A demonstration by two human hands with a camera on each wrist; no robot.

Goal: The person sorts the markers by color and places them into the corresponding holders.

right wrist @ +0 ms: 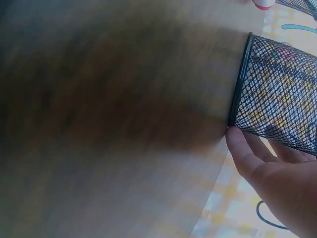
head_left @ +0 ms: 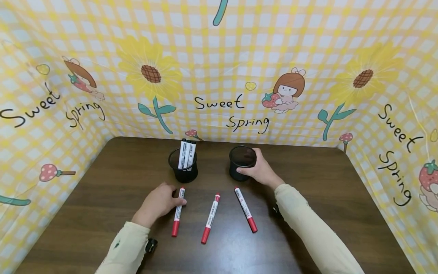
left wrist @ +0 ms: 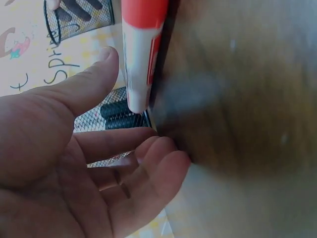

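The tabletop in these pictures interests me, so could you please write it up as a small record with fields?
Surface: brown table
Backdrop: yellow checked cloth printed "Sweet Spring"
Cups: left mesh cup, holding white markers with black ends; right mesh cup, no markers visible inside
On the table: left red marker, middle red marker, right red marker
Hands: left hand at the left red marker, not closed on it; right hand gripping the right mesh cup
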